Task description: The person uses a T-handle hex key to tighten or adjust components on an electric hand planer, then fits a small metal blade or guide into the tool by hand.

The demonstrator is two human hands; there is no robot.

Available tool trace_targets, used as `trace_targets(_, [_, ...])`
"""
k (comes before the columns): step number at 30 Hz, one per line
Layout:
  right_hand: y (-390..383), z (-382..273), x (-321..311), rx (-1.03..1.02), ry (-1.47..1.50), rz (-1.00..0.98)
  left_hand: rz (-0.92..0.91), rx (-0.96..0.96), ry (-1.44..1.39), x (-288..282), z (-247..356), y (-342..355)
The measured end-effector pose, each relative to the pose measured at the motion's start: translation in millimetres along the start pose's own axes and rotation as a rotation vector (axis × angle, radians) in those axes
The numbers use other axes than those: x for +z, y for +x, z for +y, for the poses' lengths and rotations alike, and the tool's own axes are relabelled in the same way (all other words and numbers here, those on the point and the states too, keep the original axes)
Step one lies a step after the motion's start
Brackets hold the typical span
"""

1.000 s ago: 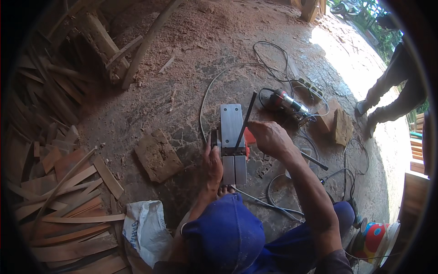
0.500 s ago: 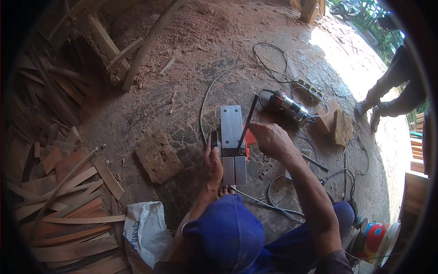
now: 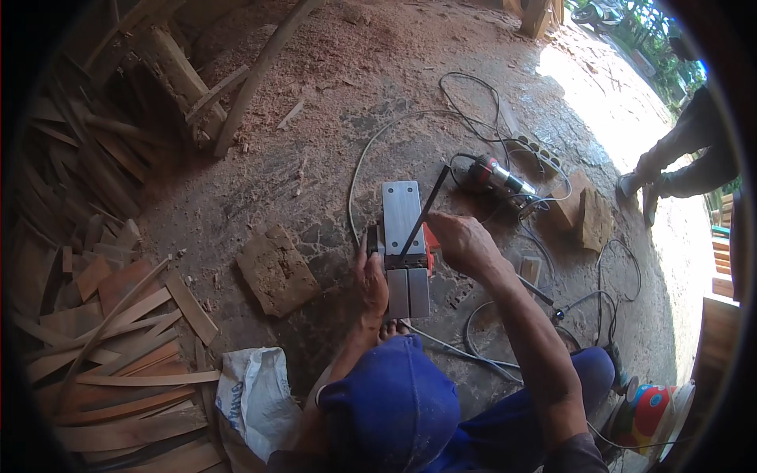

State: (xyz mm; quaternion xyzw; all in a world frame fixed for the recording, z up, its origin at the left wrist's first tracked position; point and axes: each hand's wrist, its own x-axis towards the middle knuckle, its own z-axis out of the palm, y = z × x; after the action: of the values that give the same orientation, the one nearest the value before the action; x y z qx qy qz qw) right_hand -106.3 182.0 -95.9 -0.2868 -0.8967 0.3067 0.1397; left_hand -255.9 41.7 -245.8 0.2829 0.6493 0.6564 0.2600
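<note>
An upturned electric hand planer [image 3: 400, 211] stands at the centre, its silver sole plates facing up and part of its red body showing at the right. My left hand [image 3: 369, 277] is closed around the planer's dark left side. A long, thin dark bar [image 3: 434, 199] slants across the gap between the sole plates, its lower end on the planer. Fingers of my right hand [image 3: 464, 243] are closed on that bar. Another dark rod [image 3: 536, 291] sticks out past my right forearm; my hand hides whether the two are joined.
An angle grinder [image 3: 505, 177], cables and a socket strip [image 3: 536, 150] lie to the right. Brick-like blocks [image 3: 591, 219] lie beyond; a flat block [image 3: 276, 270] lies left. Wood offcuts [image 3: 118, 339] and a white sack [image 3: 254, 394] fill the lower left. A person [image 3: 686, 158] stands far right.
The dark bar's lower end has slid slightly left over the planer and the bar leans more. The rod past my right forearm has shifted left and nearer. My left hand stays put on the planer.
</note>
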Motion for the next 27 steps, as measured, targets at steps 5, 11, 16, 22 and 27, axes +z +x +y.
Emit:
trace_targets(5, [4.9,-3.8,3.4,0.04,-0.026,-0.075,-0.017,-0.053,-0.094,3.4,9.0,-0.3])
trace_targets(11, [-6.2,35.7,13.9,0.024,0.119,0.252,-0.057,0.171,0.15,2.6,2.3,3.6])
trace_targets(16, [-25.3,43.1,11.3,0.052,0.196,0.318,-0.053,0.015,-0.098,4.0,9.5,7.0])
trace_targets(22, [-24.8,33.5,7.8,0.085,0.087,0.157,-0.037,0.052,-0.035,4.1,7.8,2.0])
trace_targets(27, [-25.8,38.2,14.2,0.073,0.104,0.152,-0.021,0.04,-0.049,5.5,9.3,1.7])
